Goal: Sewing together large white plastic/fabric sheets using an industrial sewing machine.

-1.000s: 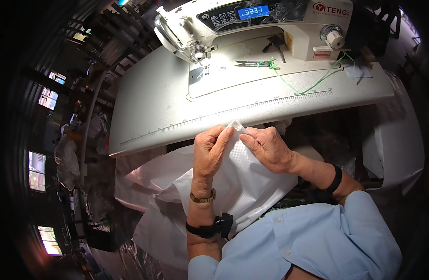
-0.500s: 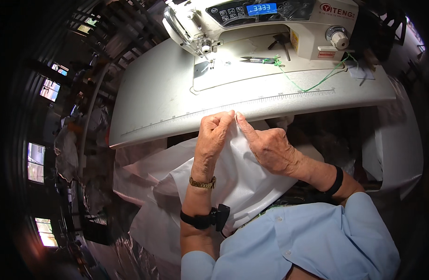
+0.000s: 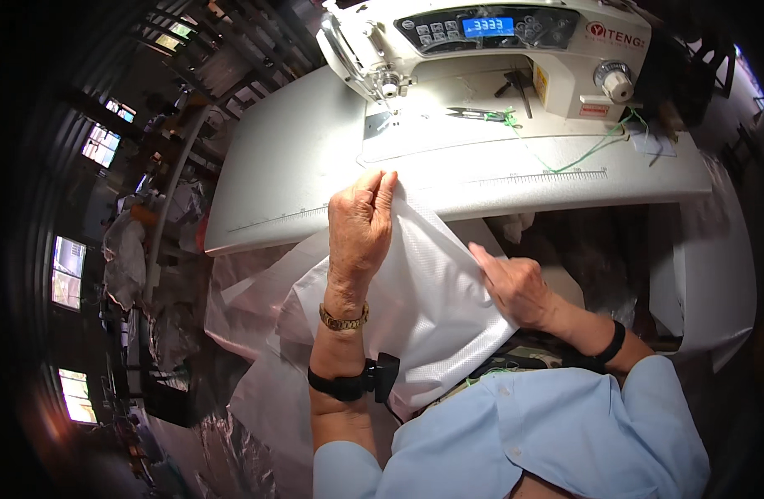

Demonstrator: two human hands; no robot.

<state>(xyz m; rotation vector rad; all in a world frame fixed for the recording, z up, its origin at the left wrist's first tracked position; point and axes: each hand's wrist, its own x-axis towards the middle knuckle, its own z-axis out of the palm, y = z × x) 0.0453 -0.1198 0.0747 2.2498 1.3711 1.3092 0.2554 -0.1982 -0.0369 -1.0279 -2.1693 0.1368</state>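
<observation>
Sheeting [image 3: 432, 291] spreads white from the bench's [image 3: 274, 183] front edge to our shirt [image 3: 565, 416]. Our left hand [image 3: 361, 224] pinches its top corner; our right hand [image 3: 519, 287], half curled, lies at its right edge, and we cannot tell whether it grips.
</observation>
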